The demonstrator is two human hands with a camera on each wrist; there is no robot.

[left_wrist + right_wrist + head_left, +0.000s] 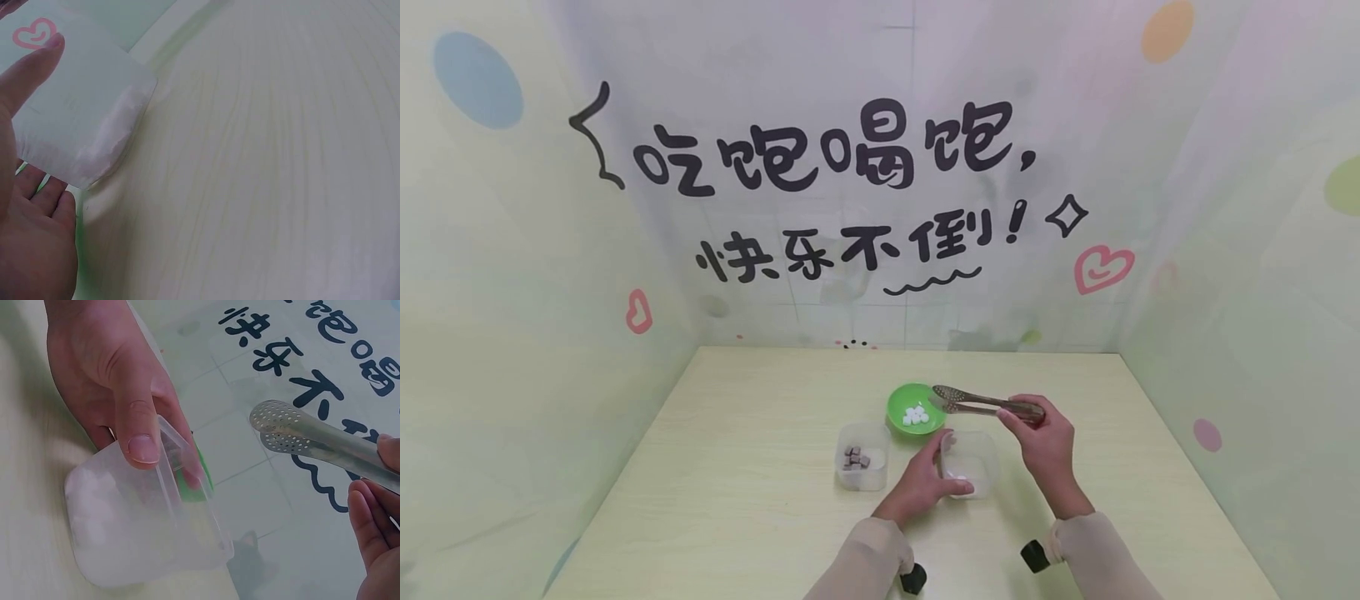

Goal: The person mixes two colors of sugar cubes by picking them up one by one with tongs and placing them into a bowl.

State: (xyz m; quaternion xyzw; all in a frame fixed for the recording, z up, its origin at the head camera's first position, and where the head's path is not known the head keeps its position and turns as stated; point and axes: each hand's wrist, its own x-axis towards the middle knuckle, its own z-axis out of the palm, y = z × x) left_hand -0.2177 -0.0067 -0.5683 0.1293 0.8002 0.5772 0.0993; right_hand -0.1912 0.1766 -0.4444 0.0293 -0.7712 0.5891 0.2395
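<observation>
My left hand grips a clear plastic container on the table, thumb on its near side and fingers round the far side. Some whitish pieces show through its wall in the right wrist view. My right hand holds metal tongs with perforated tips. The tips hang at the right edge of a green bowl, which has several white cubes inside. In the right wrist view the tips look close together; nothing shows between them.
Left of my left hand stands a second clear container with several brown cubes inside. Light wood-grain table lies around these things. Printed fabric walls rise at the back and both sides.
</observation>
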